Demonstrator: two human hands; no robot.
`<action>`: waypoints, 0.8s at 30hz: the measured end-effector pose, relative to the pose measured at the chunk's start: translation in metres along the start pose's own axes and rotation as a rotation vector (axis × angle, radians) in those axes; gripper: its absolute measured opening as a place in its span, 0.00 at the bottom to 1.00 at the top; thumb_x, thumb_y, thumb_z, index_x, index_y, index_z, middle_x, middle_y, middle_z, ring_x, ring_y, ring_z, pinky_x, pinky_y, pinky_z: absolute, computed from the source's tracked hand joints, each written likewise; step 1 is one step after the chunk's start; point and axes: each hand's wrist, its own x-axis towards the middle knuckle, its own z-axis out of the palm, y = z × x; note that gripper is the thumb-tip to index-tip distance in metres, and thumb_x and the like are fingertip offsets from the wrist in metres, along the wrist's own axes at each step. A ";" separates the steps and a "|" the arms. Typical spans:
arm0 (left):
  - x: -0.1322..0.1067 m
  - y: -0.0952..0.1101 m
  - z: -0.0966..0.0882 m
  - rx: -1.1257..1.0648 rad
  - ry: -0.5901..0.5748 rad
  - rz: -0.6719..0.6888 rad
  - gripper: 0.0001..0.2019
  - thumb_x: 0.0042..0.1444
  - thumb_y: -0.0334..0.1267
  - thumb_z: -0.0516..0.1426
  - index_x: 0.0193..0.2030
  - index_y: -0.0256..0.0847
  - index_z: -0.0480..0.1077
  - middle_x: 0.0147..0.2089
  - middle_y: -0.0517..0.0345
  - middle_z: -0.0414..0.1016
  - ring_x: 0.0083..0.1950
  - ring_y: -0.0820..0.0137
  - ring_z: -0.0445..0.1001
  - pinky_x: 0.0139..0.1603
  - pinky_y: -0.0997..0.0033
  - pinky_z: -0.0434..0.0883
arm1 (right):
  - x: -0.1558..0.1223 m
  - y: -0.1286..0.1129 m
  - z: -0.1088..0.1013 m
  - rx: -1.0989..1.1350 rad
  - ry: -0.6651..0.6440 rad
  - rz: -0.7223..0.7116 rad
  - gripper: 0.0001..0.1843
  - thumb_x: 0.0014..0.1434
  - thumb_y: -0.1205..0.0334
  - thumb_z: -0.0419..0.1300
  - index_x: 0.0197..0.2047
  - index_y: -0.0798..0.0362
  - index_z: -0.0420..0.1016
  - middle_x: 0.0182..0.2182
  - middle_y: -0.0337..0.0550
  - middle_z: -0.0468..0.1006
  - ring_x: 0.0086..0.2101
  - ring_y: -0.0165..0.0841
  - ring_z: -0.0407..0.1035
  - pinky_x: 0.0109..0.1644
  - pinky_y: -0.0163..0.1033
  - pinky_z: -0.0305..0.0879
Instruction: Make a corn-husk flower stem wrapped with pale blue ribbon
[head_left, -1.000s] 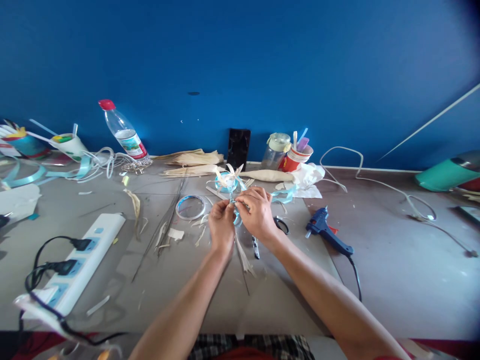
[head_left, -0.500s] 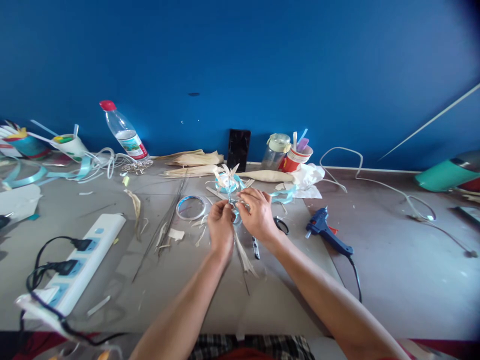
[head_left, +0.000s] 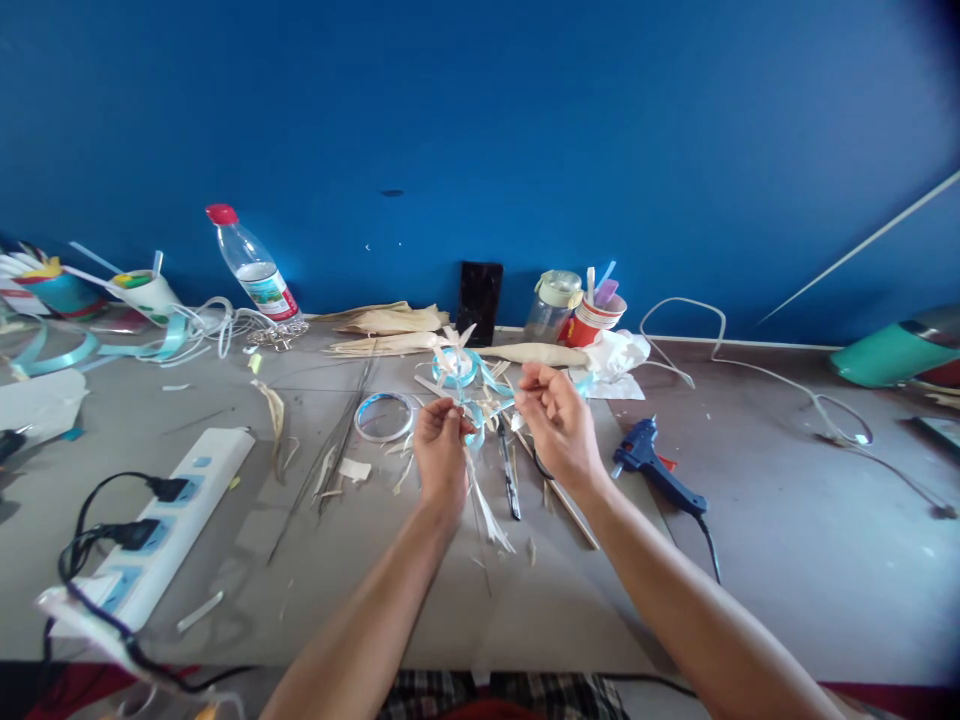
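My left hand (head_left: 441,448) is closed in a pinch on the thin stem of a handmade flower with pale, husk-like petals (head_left: 459,340). The flower stands upright above the fingers, and pale strips (head_left: 487,515) hang below the hand. To its right, my right hand (head_left: 556,425) has its thumb and fingers pressed together at the end of a light blue ribbon (head_left: 493,382), which runs back toward the stem. Behind the flower shows a light blue ring (head_left: 455,368), perhaps a ribbon roll. A utility knife (head_left: 510,475) lies between my forearms.
A blue glue gun (head_left: 652,465) lies to the right, its cord trailing forward. At left are a power strip (head_left: 176,520) with plugs and a tape roll (head_left: 383,416). Along the wall stand a tilted bottle (head_left: 262,280), a phone (head_left: 480,300), a jar (head_left: 553,305) and a paper cup (head_left: 596,318).
My right hand has moved from beside the left hand out to the right, drawing the blue ribbon with it. My left hand keeps its hold on the stem.
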 end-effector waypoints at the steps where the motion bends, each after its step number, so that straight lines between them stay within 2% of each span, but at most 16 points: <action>1: 0.000 0.001 0.000 -0.012 0.005 0.001 0.10 0.46 0.33 0.59 0.36 0.38 0.64 0.28 0.64 0.67 0.24 0.80 0.66 0.28 0.76 0.63 | 0.000 0.000 -0.001 0.041 -0.028 0.051 0.18 0.55 0.57 0.56 0.49 0.53 0.65 0.38 0.45 0.70 0.32 0.31 0.66 0.35 0.38 0.65; 4: 0.000 0.002 0.001 -0.057 0.009 0.008 0.11 0.46 0.34 0.60 0.36 0.38 0.63 0.28 0.64 0.68 0.24 0.79 0.68 0.31 0.75 0.65 | -0.003 -0.002 -0.005 0.090 -0.044 0.121 0.19 0.55 0.57 0.56 0.49 0.54 0.65 0.35 0.42 0.70 0.29 0.29 0.65 0.34 0.37 0.64; 6: 0.000 0.003 0.001 -0.085 0.005 0.011 0.11 0.47 0.33 0.60 0.37 0.39 0.63 0.29 0.64 0.68 0.25 0.79 0.69 0.34 0.73 0.67 | -0.008 -0.005 -0.006 0.051 -0.099 0.137 0.14 0.56 0.57 0.56 0.44 0.54 0.70 0.31 0.40 0.71 0.29 0.30 0.66 0.34 0.37 0.63; 10: 0.002 0.003 0.001 -0.136 0.005 0.032 0.12 0.46 0.32 0.61 0.37 0.39 0.63 0.29 0.64 0.69 0.29 0.77 0.72 0.41 0.69 0.69 | -0.025 -0.005 0.000 -0.070 -0.459 0.137 0.11 0.57 0.58 0.54 0.33 0.53 0.75 0.26 0.40 0.74 0.27 0.31 0.67 0.32 0.36 0.62; 12: 0.003 0.002 0.000 -0.132 0.009 0.042 0.12 0.46 0.33 0.61 0.37 0.39 0.63 0.30 0.63 0.70 0.31 0.76 0.74 0.43 0.67 0.69 | -0.033 -0.001 0.006 -0.130 -0.531 0.117 0.09 0.55 0.61 0.55 0.34 0.52 0.75 0.28 0.41 0.76 0.28 0.32 0.69 0.33 0.37 0.63; 16: 0.004 0.002 -0.002 -0.081 0.022 0.062 0.12 0.46 0.33 0.61 0.36 0.39 0.63 0.30 0.63 0.71 0.31 0.75 0.75 0.42 0.70 0.68 | -0.038 0.014 0.015 -0.219 -0.376 0.096 0.05 0.53 0.63 0.56 0.30 0.53 0.73 0.29 0.42 0.76 0.30 0.33 0.69 0.35 0.38 0.64; 18: 0.005 0.003 -0.002 -0.088 0.030 0.065 0.12 0.45 0.33 0.62 0.35 0.39 0.64 0.30 0.64 0.71 0.30 0.76 0.74 0.40 0.71 0.67 | -0.034 0.022 0.017 -0.201 -0.280 0.119 0.06 0.52 0.61 0.57 0.34 0.53 0.72 0.31 0.43 0.75 0.28 0.31 0.67 0.33 0.38 0.64; 21: 0.004 0.004 0.000 -0.120 0.031 0.035 0.13 0.43 0.32 0.63 0.35 0.38 0.65 0.29 0.64 0.70 0.30 0.76 0.74 0.38 0.73 0.67 | -0.024 0.032 0.021 -0.117 -0.186 0.160 0.23 0.49 0.60 0.60 0.49 0.55 0.66 0.42 0.49 0.73 0.26 0.29 0.66 0.33 0.39 0.66; 24: 0.003 0.005 0.002 -0.140 0.008 0.006 0.13 0.41 0.33 0.63 0.34 0.38 0.65 0.29 0.64 0.70 0.28 0.78 0.73 0.37 0.73 0.66 | -0.009 0.037 0.028 -0.058 -0.176 0.140 0.31 0.47 0.61 0.61 0.55 0.54 0.61 0.49 0.52 0.69 0.35 0.33 0.69 0.39 0.41 0.66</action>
